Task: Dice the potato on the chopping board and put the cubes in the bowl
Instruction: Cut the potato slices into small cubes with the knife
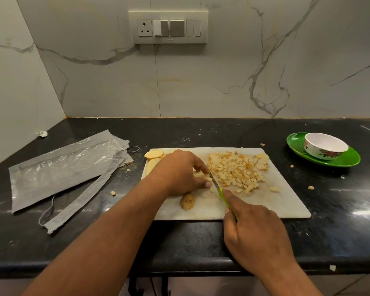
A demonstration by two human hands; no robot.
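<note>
A white chopping board lies on the black counter. A heap of diced potato cubes covers its right half. My left hand holds down potato strips near the board's middle with curled fingers. My right hand grips a green-handled knife, forefinger along its spine; the blade rests against the strips. Uncut potato slices lie at the board's back left, and a skin-on end piece at its front. The white floral bowl stands empty at the right.
The bowl sits on a green plate at the right. Grey plastic pouches lie on the counter to the left. Stray cubes are scattered on the black counter around the board. The marble wall carries a switch panel.
</note>
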